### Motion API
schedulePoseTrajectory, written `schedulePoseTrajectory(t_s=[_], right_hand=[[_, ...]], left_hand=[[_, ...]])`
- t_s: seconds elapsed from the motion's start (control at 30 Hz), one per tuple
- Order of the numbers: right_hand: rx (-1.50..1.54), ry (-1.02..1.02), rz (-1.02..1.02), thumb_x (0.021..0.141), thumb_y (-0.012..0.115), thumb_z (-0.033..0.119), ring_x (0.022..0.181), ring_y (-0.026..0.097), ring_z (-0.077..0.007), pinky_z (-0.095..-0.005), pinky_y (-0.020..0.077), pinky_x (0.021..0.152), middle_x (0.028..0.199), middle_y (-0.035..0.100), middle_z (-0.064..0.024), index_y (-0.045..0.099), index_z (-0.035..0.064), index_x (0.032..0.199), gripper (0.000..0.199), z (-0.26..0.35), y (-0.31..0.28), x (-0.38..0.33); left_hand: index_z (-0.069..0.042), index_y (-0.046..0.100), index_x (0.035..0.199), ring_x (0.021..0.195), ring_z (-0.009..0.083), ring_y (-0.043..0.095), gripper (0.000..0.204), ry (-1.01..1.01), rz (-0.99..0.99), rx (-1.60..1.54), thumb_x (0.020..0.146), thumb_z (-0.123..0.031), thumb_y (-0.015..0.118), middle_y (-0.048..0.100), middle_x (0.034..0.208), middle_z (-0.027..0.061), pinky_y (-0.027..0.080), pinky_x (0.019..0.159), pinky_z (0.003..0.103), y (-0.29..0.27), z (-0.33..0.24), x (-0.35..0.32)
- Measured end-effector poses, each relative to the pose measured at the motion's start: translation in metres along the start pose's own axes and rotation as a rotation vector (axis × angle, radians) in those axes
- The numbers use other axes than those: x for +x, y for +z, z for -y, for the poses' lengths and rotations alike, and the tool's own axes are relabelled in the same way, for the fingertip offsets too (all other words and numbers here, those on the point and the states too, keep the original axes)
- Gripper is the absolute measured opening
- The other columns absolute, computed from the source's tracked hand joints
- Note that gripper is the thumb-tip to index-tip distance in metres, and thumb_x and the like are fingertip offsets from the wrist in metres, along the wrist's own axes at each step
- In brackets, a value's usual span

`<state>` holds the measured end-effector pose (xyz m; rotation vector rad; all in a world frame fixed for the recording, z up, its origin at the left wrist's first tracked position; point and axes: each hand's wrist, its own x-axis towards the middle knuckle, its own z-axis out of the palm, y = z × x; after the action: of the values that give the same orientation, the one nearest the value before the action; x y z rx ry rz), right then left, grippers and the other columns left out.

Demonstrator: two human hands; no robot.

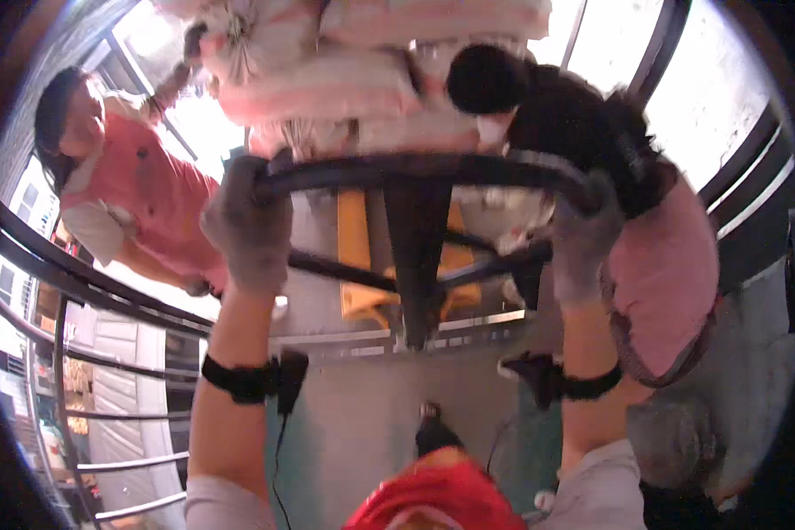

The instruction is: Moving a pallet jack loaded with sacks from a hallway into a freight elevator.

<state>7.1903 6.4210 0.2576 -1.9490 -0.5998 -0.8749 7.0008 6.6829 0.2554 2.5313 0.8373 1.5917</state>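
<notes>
Both my hands, in grey gloves, are wrapped round the ends of a black loop-shaped handle. My left hand (247,225) grips its left end and my right hand (585,238) its right end. The handle (349,172) spans the space before me, and a thick black post (418,230) runs from its middle. Below it shows a yellow frame (355,256), partly hidden by the handle, which looks like a hand pallet truck. A tall stack of whitish-pink filled sacks (318,93) stands just beyond.
One person in pink (163,181) stands at the left with an arm raised toward the sacks. Another in black and pink (592,124) bends at the right. Dark metal railings (119,305) line the left, and a grey bundle (671,437) lies at lower right.
</notes>
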Motion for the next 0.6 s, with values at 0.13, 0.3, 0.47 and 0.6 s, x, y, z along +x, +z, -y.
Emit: schedulePoseTrajectory(t_s=[0.13, 0.3, 0.47, 0.6], right_hand=[[-0.003, -0.053, -0.018, 0.072, 0.072, 0.015, 0.076, 0.059, -0.0117, -0.0279, 0.0463, 0.073, 0.085, 0.066, -0.0068, 0.063, -0.0012, 0.095, 0.029, -0.030, 0.006, 0.001], [-0.055, -0.211, 0.000, 0.078, 0.067, 0.024, 0.080, 0.063, -0.0136, -0.0279, 0.0456, 0.075, 0.085, 0.069, -0.0071, 0.067, 0.0030, 0.095, 0.027, -0.037, -0.004, 0.020], [0.049, -0.217, -0.033, 0.078, 0.065, 0.025, 0.077, 0.065, -0.0184, -0.0285, 0.0466, 0.072, 0.081, 0.069, -0.0069, 0.071, 0.0095, 0.089, 0.020, -0.027, -0.005, 0.022], [0.130, -0.182, -0.028, 0.078, 0.067, 0.018, 0.069, 0.059, -0.0129, -0.0297, 0.0467, 0.063, 0.072, 0.065, -0.0073, 0.066, -0.0002, 0.090, 0.022, -0.033, 0.008, 0.024]], left_hand=[[-0.014, 0.056, 0.071, 0.054, 0.0311, 0.059, 0.019, 0.091, -0.159, -0.008, 0.077, -0.028, 0.067, 0.058, 0.061, 0.0106, 0.045, 0.047, 0.036, 0.022, 0.007, -0.003], [-0.013, 0.057, 0.075, 0.063, 0.0287, 0.061, 0.015, 0.261, -0.064, 0.316, 0.082, -0.027, 0.058, 0.061, 0.069, 0.0068, 0.048, 0.055, 0.034, 0.013, 0.001, 0.011], [-0.011, 0.050, 0.069, 0.064, 0.0330, 0.059, 0.017, 0.216, -0.203, 0.071, 0.079, -0.021, 0.059, 0.057, 0.068, 0.0114, 0.047, 0.051, 0.039, 0.016, -0.013, 0.015], [-0.012, 0.051, 0.070, 0.061, 0.0336, 0.058, 0.017, 0.324, -0.338, 0.188, 0.077, -0.023, 0.061, 0.055, 0.062, 0.0118, 0.047, 0.051, 0.040, 0.022, -0.004, 0.020]])
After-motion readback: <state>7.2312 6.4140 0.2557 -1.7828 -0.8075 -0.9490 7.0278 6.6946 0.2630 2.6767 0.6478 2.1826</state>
